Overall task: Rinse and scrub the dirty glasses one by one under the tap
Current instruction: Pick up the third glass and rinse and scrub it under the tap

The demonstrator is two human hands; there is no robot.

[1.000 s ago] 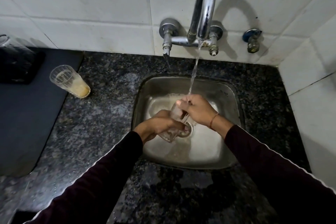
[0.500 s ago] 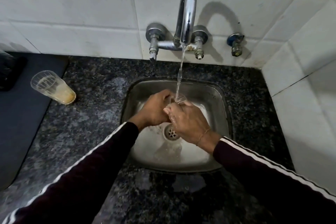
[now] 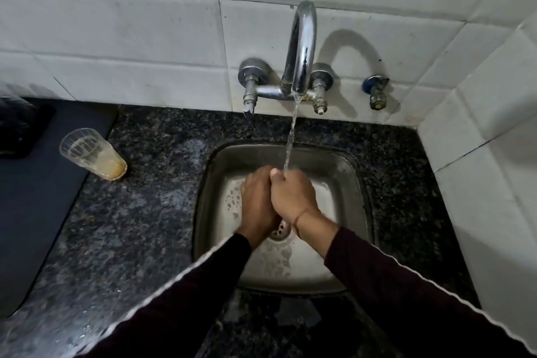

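Both forearms reach in from 6 o'clock over the sink (image 3: 359, 183). The left hand (image 3: 257, 203) and right hand (image 3: 293, 197) press together, fingers curled, beneath the tap (image 3: 300, 46) stream; whatever they hold is hidden, so their grip cannot be told. A dirty glass (image 3: 93, 154) stands on the desk (image 3: 151, 212), well apart at 9 o'clock.

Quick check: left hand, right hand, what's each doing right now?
Left hand: over the sink, fingers hidden; cannot tell.
Right hand: fingers curled under the water stream; any held glass is hidden, cannot tell.
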